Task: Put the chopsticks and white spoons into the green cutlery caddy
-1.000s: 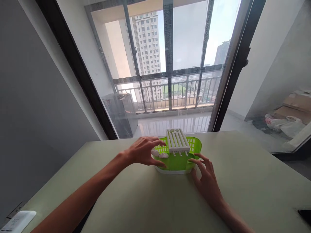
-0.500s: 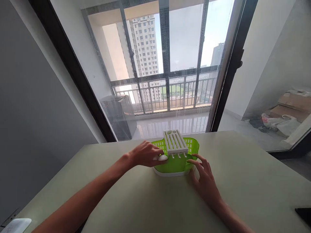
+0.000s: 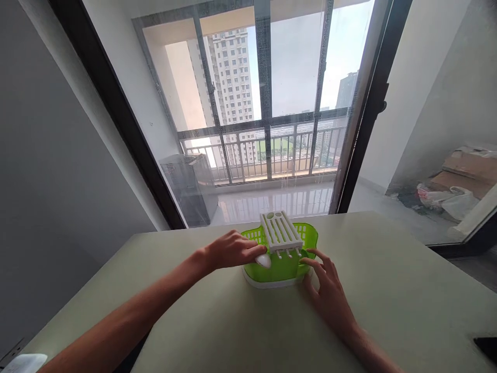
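The bright green basket (image 3: pixel 277 270) sits upright on the pale table (image 3: pixel 248 326), near its far edge, with a white base (image 3: pixel 272 284) round its bottom and rows of square holes in its far wall. Across its middle lies a white rack (image 3: pixel 287 245), slotted lengthwise, with two oval openings at the far end and three short pegs (image 3: pixel 289 254) jutting out at the near end.

At the basket's front left, the left hand (image 3: pixel 236 250) is turned palm down, its wrist nearly level with the rim and its forearm slanting in from the lower left. Thumb and fingers are closed on a white rounded piece (image 3: pixel 264 260), which pokes out beyond the fingertips in front of the basket's wall.

At the basket's front right corner, the right hand (image 3: pixel 328 287) has its fingers bent and spread around a small green cup (image 3: pixel 304 253), thumb lower down beside the wall; whether they grip or only rest there, I cannot tell. Beyond the basket stands a glass door with a dark frame (image 3: pixel 368 111).
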`<state>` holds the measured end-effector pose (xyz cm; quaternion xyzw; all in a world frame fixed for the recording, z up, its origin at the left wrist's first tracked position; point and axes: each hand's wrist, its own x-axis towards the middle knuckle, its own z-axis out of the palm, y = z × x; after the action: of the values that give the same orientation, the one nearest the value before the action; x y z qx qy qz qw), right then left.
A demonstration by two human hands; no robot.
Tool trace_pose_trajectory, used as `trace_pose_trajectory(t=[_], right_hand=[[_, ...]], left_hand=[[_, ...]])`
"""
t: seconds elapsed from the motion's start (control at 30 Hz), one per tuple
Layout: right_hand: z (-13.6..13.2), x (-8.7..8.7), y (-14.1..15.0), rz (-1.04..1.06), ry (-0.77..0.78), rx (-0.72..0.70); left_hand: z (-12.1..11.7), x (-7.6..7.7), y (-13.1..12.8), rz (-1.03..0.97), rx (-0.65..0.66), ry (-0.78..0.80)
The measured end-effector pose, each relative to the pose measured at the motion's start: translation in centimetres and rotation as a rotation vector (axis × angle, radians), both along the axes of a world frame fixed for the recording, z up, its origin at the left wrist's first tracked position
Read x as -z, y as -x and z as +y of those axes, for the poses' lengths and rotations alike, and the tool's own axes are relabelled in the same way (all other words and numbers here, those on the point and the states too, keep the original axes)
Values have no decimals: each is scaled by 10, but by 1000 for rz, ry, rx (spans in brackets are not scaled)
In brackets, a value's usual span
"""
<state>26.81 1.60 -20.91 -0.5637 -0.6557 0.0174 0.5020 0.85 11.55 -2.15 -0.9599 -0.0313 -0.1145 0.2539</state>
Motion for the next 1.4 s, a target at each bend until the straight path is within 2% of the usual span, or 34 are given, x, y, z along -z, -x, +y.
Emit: trace_pose_trajectory(t=[0.17,0.33,0.5,0.63,0.73,0.87,1.0,1.07,1.17,1.27,1.4], right_hand=[[0,0,0,-3,-13,-4],[-1,1,0,-9,-3,-5],[0,2,1,-11,-4,-1],[1,2,1,-8,-19,1],[1,1,1,-8,-17,-4],[1,2,0,-21,-17,-19],[0,2,0,-17,-11,-8],[0,1,0,-16,-3,-8],[-1,1,0,-20,11,-11],[-1,3,-1,-25,17,-14],[0,8,-4,-40,15,-13]], left_hand=[[-11,-20,0,-11,46,-30],[-11,-46,3,-107,53,-11],[-3,-67,10,-223,-28,-15],[10,-76,14,-408,-148,-2],[20,-79,16,-620,-333,112],[26,-84,26,-854,-588,362],[25,-90,53,-851,-783,818],[25,-89,73,-789,-833,1039],[24,-77,107,-666,-875,1243],[17,-54,133,-503,-974,1423],[-2,-16,147,-311,-1059,1510]])
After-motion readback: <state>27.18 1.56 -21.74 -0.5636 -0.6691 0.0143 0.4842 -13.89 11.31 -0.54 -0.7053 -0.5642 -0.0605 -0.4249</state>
